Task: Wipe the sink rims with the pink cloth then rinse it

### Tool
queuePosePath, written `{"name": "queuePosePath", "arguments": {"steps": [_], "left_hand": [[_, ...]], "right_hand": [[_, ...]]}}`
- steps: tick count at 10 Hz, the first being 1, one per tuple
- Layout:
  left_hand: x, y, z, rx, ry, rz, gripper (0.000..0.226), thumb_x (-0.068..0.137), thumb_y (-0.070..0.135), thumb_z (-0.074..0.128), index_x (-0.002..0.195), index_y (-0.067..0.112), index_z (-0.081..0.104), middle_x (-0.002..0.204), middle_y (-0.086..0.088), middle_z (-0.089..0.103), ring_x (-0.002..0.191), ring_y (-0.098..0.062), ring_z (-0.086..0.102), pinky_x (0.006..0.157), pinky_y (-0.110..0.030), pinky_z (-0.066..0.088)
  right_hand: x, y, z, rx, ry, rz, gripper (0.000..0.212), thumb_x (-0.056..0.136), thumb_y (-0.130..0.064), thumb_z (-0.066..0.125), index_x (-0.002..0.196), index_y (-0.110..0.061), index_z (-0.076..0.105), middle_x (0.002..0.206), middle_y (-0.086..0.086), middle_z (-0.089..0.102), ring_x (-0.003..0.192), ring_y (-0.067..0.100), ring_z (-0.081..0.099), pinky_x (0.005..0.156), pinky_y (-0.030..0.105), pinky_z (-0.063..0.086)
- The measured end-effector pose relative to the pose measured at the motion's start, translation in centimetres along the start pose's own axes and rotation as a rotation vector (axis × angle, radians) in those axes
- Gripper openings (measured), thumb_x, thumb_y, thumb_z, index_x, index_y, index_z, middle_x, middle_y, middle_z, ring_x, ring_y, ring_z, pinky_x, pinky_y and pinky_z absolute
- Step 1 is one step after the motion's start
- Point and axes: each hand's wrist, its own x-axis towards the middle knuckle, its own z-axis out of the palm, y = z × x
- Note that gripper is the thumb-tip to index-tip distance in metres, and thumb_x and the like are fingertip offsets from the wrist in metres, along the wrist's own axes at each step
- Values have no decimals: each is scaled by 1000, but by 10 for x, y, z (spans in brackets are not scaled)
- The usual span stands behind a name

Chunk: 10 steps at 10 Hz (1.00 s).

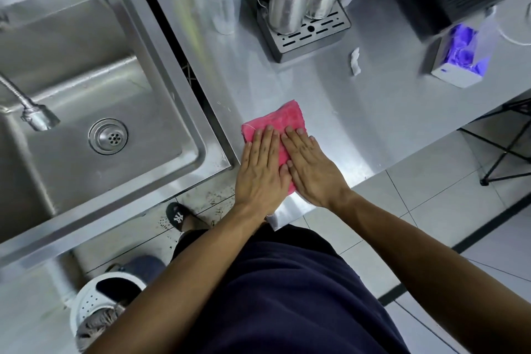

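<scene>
You're pressing both palms flat on the pink cloth point(275, 135): left hand point(260, 169) and right hand point(311, 171) side by side, fingers straight and nearly together, thumbs touching at the middle. Neither hand is gripping anything; they're just spread flat, holding the cloth down against the counter point(359, 112).

The cloth is lying folded on the counter's near corner, just right of the sink point(120, 112), not on its rim. Its long axis is running away from you, roughly parallel to the sink's right rim point(184, 77). The far end is sticking out past your fingertips; the near end is hidden under your palms.

The relation that matters: the rim is sitting just left of the cloth, across a dark gap between sink and counter. Your left hand is the nearer one (its outer edge is almost at the sink's near right corner). Both forearms are reaching forward from your body and converging on the cloth, wrists low.

Judging by this, rim wiping isn't started yet; the next move is probably a short slide left. The faucet point(31, 109) is hanging over the basin, well left of the cloth.
</scene>
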Motion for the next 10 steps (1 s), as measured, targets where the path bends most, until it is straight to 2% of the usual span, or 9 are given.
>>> {"name": "queuePosePath", "arguments": {"steps": [3, 5, 6, 7, 8, 9, 10], "left_hand": [[1, -2, -4, 23, -20, 28, 69, 105, 39, 22, 165, 7, 8, 173, -11, 2, 161, -25, -3, 131, -42, -1], [0, -6, -8, 27, -11, 56, 68, 106, 40, 23, 165, 8, 14, 173, -10, 6, 161, -24, -2, 131, -42, 0], [-6, -11, -12, -22, -13, 91, 68, 106, 43, 23, 165, 10, 18, 173, -9, 9, 161, -24, -1, 131, -43, 2], [-10, -20, -14, -6, -81, 114, 70, 107, 49, 24, 166, 15, 9, 174, -4, 0, 160, -21, -9, 131, -45, 1], [-15, -20, -15, 37, -107, 130, 71, 108, 52, 24, 166, 17, 6, 174, -4, -2, 160, -22, -12, 130, -45, -1], [-12, -20, -24, 31, -55, 166, 65, 109, 48, 30, 164, 14, 25, 172, -7, 16, 161, -26, 6, 129, -51, 8], [-40, -24, -35, 35, 17, 276, 46, 97, 39, 61, 138, 18, 66, 146, -3, 61, 137, -26, 56, 111, -46, 48]], "right_hand": [[1, -4, 0, -48, 26, -3, 58, 109, -26, 34, 158, 5, 29, 168, 23, 24, 158, 37, 19, 128, 54, 23], [0, -9, 0, -54, 69, 21, 56, 107, -18, 49, 156, 4, 35, 166, 22, 30, 156, 37, 24, 127, 54, 26], [-2, -10, 5, 11, 110, 62, 55, 108, -25, 43, 157, 0, 38, 166, 18, 32, 157, 32, 24, 129, 50, 21], [-3, -4, 5, 66, 65, 79, 59, 110, -37, 34, 162, -9, 29, 172, 8, 20, 161, 24, 12, 132, 44, 12], [-8, -4, 3, 32, 32, 31, 61, 111, -39, 32, 163, -10, 24, 172, 7, 14, 161, 24, 8, 132, 41, 8], [-4, -8, -8, 8, 87, 33, 52, 107, -28, 49, 153, -5, 47, 162, 15, 41, 154, 31, 33, 129, 48, 25], [-30, -16, -14, -2, 183, -52, 25, 99, -18, 62, 116, -5, 73, 122, 11, 71, 115, 35, 69, 108, 48, 51]]}}
